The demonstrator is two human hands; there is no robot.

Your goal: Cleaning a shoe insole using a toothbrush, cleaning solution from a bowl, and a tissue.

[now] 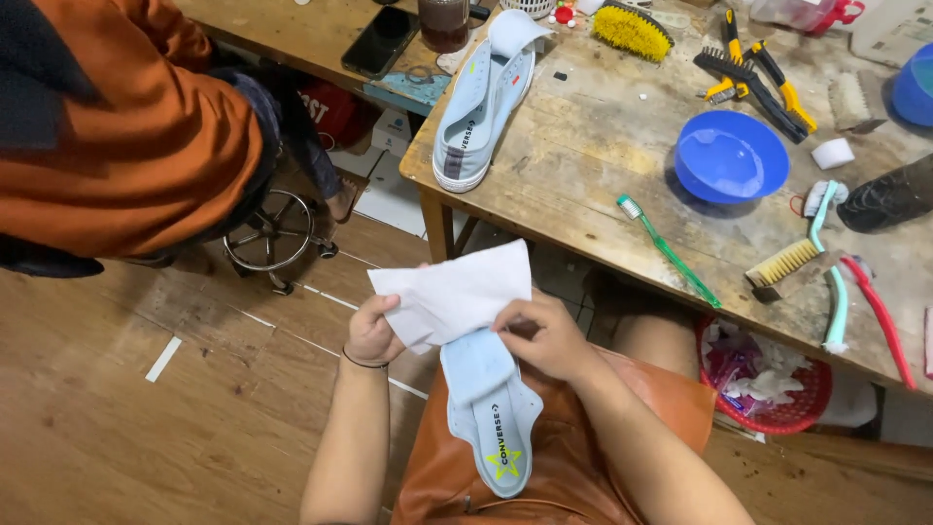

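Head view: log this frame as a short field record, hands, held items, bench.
left hand: left hand grips the white paper sheet
right hand: right hand pinches the same sheet over the pale blue shoe insole on the lap
bench: wooden workbench with a pale blue canvas sneaker, blue plastic bowl, green toothbrush
nearby: person in orange jacket, seated

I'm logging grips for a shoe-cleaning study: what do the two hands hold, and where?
Both hands hold a white paper sheet over a pale blue sneaker insole: the left hand grips the sheet's left edge, the right hand pinches its lower right part.
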